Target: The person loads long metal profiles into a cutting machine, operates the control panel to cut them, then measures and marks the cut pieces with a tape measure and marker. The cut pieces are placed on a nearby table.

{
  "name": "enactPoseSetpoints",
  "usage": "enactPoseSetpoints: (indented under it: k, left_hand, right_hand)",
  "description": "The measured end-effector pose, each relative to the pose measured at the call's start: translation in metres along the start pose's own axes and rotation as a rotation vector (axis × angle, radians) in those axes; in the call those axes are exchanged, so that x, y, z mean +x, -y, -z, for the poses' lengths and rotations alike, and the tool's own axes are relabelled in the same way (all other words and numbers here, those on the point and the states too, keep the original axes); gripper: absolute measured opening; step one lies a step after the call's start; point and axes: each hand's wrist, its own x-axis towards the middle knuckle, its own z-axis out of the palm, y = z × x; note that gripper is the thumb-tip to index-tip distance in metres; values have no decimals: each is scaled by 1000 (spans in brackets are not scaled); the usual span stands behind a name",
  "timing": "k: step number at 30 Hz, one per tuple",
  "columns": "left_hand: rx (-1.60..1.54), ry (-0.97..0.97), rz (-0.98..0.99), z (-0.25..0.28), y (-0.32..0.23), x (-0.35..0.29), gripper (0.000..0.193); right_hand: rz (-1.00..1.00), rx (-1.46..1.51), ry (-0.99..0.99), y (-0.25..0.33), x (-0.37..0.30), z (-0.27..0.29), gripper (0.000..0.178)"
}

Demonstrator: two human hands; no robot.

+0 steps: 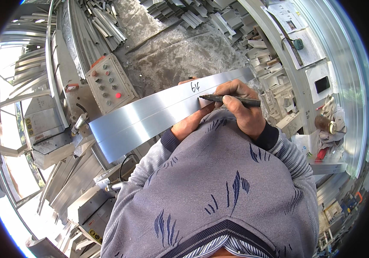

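"Two hands are at it, I see. Where does the metal lie?"

"The silver strip (163, 105) slants across in front of the person, its left stretch passing the button box (118, 79). The left hand (189, 124) is at the near edge, the right hand (245, 112) over the face."

"And the fingers?"

"On the right, pinched together around a black marker (250, 102), its tip at the strip's face below a handwritten mark (195, 87). On the left, they go mostly beneath the metal; a little shows at the far edge, so they seem wrapped around it, but I can't tell how tightly."

"Heavy?"

"Light for its length, I'd judge, and stiff along it. That smooth face is probably slippery and easily scratched, and the cut ends could be sharp."

"Where would you hold it?"

"By both long edges, near the middle, so neither end dips. The marker wants only a light pinch on the barrel."
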Motion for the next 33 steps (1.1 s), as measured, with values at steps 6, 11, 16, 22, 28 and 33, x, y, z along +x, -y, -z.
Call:
enactPoseSetpoints:
  k: [6, 11, 16, 22, 28, 33]
  left_hand:
    - [783, 64, -178, 4, -8, -8, 25]
    - [802, 53, -34, 5, -6, -8, 23]
    - [754, 54, -90, 4, -7, -6, 22]
    - [815, 49, -190, 1, -11, 0, 24]
    - [666, 5, -93, 3, -12, 2, 28]
    - [710, 2, -98, 4, -13, 2, 26]
  right_hand:
    - [35, -58, 31, -1, 2, 2, 18]
    - [14, -37, 82, -1, 4, 6, 18]
    - [-41, 33, 76, 3, 6, 5, 17]
    - [-84, -27, 5, 7, 12, 8, 17]
    - [-108, -44, -45, 5, 15, 9, 15]
    - [-162, 16, -42, 3, 17, 12, 15]
